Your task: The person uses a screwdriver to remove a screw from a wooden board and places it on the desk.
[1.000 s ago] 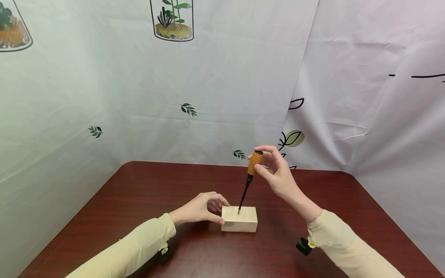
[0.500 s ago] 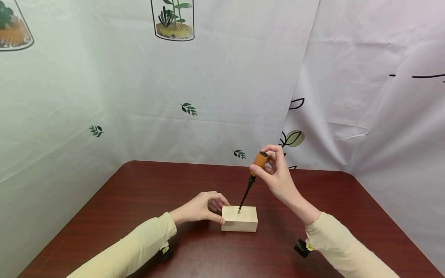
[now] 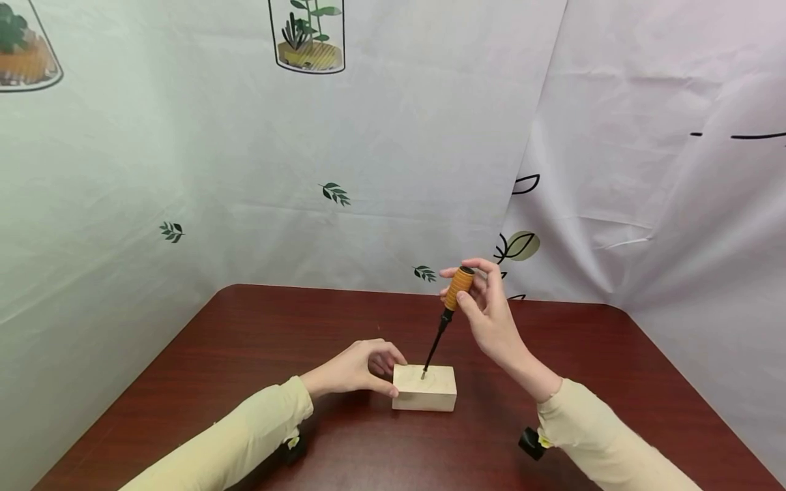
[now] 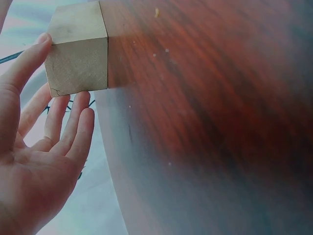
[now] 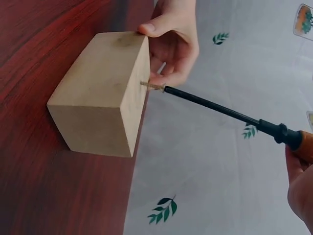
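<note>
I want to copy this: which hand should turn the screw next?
Probably the right hand: it holds the screwdriver against the screw. The left hand grips the block.

The left arm [image 3: 227,436] slants inward, the left hand [image 3: 358,367] low, its thumb facing the parted fingers in a pinch. The right arm [image 3: 608,436] angles up, the right hand [image 3: 493,317] higher, thumb and bent fingers gripping.

Block [image 3: 424,399] on a desk [image 3: 276,320], screw [image 5: 152,86] in the block's top, screwdriver [image 3: 446,318] slanting from the screw up to the right hand [image 3: 493,317], left hand [image 3: 356,368] at the block's left end, backdrop [image 3: 399,136] behind
</note>
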Available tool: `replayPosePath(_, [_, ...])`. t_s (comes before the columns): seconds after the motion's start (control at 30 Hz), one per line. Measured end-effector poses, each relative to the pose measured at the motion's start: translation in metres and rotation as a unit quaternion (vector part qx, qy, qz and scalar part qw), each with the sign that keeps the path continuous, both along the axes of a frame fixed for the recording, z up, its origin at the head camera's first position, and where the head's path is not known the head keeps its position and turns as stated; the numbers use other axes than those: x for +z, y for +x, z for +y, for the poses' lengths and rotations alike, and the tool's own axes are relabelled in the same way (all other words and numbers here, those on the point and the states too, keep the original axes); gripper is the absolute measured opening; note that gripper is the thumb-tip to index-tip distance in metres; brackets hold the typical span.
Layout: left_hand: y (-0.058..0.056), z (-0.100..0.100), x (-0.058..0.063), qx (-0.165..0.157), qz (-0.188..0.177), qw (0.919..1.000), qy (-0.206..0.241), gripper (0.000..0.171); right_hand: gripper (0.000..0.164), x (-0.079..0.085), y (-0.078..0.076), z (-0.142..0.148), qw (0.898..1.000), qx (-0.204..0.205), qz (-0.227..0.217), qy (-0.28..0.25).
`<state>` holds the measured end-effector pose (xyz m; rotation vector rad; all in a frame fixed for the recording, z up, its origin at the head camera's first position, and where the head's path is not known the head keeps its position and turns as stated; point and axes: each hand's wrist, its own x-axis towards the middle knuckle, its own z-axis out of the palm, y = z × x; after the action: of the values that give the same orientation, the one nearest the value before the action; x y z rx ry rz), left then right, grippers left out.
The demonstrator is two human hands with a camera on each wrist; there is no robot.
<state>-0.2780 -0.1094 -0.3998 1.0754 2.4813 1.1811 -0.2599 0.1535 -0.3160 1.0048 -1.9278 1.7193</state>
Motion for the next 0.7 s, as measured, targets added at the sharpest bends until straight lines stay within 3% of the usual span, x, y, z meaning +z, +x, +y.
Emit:
replayPosePath(0.1, [-0.0002, 0.0, -0.0007, 0.0, -0.001, 1.0, 0.001, 0.043, 0.035, -0.0008, -0.0009, -0.0002, 1.0, 0.005, -0.011, -0.012])
replayPosePath(0.33, [-0.0002, 0.0, -0.0012, -0.002, -0.002, 1.0, 0.007, 0.043, 0.046, -0.0028, 0.0005, -0.0032, 0.998, -0.056, -0.016, -0.022])
replayPosePath(0.47, [-0.0006, 0.0002, -0.0021, -0.004, -0.003, 1.0, 0.007, 0.043, 0.049, -0.0024, 0.0013, -0.0039, 0.998, -0.048, -0.012, -0.045])
replayPosePath(0.7, [-0.0008, 0.0003, -0.002, -0.003, -0.002, 1.0, 0.007, 0.043, 0.044, 0.0053, 0.0027, 0.0036, 0.999, -0.05, -0.002, 0.0])
